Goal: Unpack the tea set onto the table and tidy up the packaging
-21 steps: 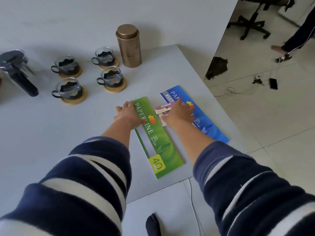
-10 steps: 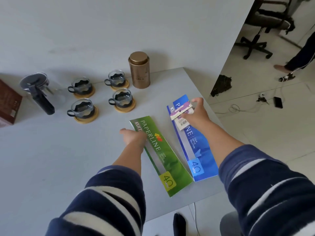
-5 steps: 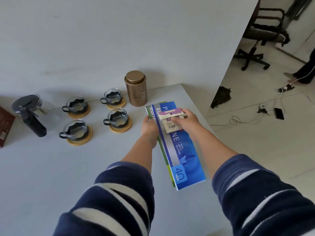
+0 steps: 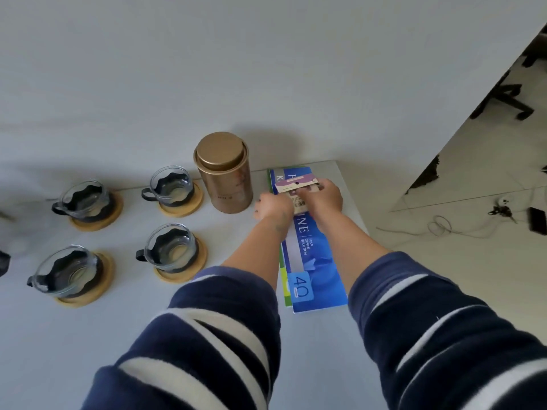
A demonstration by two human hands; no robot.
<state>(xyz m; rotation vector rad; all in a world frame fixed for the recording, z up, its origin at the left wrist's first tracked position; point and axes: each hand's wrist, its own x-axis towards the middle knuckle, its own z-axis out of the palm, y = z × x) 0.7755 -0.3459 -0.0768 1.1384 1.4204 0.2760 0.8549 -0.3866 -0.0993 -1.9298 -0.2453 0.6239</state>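
Observation:
A blue paper pack (image 4: 313,261) lies stacked on a green pack (image 4: 283,279), of which only the left edge shows, at the table's far right corner. My right hand (image 4: 324,198) holds a small purple and white card (image 4: 296,184) on top of the blue pack. My left hand (image 4: 272,207) grips the left edge of the stack, beside the gold tea tin (image 4: 225,173). Several glass cups on wooden coasters stand to the left, the nearest one (image 4: 173,251) close to my left forearm.
The grey table (image 4: 88,335) ends just right of the stack. Beyond it is tiled floor with cables (image 4: 441,224) and an office chair's base (image 4: 503,99). A dark object (image 4: 3,261) shows at the left edge.
Both hands have carried the stacked packs from mid-table to the far right corner beside the tin, where the stack now lies flat. The card stays in my right hand.

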